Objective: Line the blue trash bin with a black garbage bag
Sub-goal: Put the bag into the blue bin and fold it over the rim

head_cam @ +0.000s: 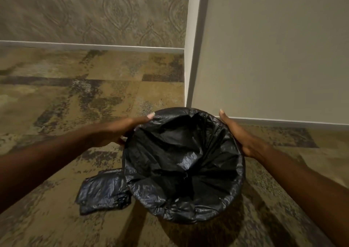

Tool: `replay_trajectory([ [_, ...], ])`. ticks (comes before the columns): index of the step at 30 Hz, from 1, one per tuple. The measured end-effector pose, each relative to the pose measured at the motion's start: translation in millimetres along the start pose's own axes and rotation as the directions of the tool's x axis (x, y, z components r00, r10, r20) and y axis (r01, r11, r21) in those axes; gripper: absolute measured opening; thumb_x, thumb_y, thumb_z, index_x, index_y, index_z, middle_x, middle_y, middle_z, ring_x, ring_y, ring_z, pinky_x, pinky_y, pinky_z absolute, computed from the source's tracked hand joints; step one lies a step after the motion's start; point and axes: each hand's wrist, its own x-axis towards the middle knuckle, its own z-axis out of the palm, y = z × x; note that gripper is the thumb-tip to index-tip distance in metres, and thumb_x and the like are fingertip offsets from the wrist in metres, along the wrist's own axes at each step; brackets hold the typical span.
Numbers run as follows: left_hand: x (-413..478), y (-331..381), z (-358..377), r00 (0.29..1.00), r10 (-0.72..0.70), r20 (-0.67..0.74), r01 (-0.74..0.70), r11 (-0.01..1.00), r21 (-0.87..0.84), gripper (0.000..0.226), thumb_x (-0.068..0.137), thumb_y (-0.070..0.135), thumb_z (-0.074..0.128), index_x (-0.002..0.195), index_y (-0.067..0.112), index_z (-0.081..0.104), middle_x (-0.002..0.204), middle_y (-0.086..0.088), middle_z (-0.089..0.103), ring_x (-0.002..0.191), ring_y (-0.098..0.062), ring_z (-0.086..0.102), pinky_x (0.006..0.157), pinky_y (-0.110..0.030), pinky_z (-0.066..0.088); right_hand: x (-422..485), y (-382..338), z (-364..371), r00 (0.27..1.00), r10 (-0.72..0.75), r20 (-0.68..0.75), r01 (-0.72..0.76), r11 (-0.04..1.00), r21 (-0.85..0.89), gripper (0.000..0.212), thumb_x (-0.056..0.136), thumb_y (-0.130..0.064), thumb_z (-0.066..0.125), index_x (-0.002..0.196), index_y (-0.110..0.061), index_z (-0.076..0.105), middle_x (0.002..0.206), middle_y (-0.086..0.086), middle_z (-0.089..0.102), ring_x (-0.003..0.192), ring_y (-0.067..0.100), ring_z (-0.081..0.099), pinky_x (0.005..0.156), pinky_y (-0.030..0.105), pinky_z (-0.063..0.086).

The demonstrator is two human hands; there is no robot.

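A black garbage bag (184, 163) hangs inside the round bin and is folded over its whole rim, so the bin's blue sides are hidden under the plastic. My left hand (120, 131) grips the bag-covered rim on the left, fingers curled around the edge. My right hand (239, 133) lies against the rim's right side with fingers stretched out along it. The bin stands on the carpet near the wall corner.
Folded spare black bags (103, 192) lie on the patterned carpet just left of the bin. A plain wall (273, 48) with a white corner trim (191, 57) rises right behind the bin. Wallpapered wall and baseboard run across the back left.
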Motion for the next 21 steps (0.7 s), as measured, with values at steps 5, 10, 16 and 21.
replay_trajectory([
  [5,10.7,-20.3,23.6,0.999,-0.017,0.043,0.023,0.987,-0.16,0.093,0.055,0.095,0.068,0.12,0.029,0.076,0.115,0.001,0.082,0.106,-0.024,0.078,0.105,-0.049,0.055,-11.4,42.0,-23.9,0.986,0.143,-0.082,-0.154,0.977,-0.145,0.04,0.103,-0.04,0.052,0.113,-0.011,0.077,0.123,0.019,0.073,0.094,0.026,0.077,0.097,0.047,0.059],
  [10,-12.8,-47.0,25.8,1.0,-0.003,-0.008,0.001,0.971,-0.241,0.08,0.061,0.096,0.06,0.115,0.039,0.076,0.128,0.008,0.076,0.118,-0.019,0.07,0.106,-0.046,0.052,-55.7,55.7,-22.5,0.987,0.094,-0.132,-0.128,0.952,-0.28,0.038,0.102,-0.051,0.046,0.122,-0.026,0.067,0.127,0.005,0.07,0.114,0.026,0.067,0.102,0.05,0.053],
  [16,-68.0,-48.6,31.0,0.884,0.192,-0.426,-0.246,0.966,-0.075,0.104,0.072,0.062,0.078,0.159,0.034,0.028,0.143,0.011,0.048,0.119,-0.02,0.058,0.095,-0.044,0.056,-133.1,30.1,11.9,0.835,-0.524,-0.167,0.282,0.669,-0.688,0.056,0.081,-0.088,0.045,0.127,-0.056,0.048,0.138,-0.013,0.054,0.111,0.0,0.063,0.079,0.027,0.057],
  [21,-88.6,-54.9,55.0,0.993,0.104,-0.057,-0.116,0.95,-0.29,0.05,0.092,0.013,0.074,0.132,0.038,0.061,0.132,0.005,0.072,0.098,-0.014,0.078,0.07,-0.026,0.065,-146.8,80.1,36.0,0.673,-0.47,0.571,0.475,-0.317,-0.821,0.079,0.084,-0.085,0.047,0.138,-0.027,0.057,0.149,-0.002,0.055,0.144,0.019,0.045,0.119,0.06,0.026],
])
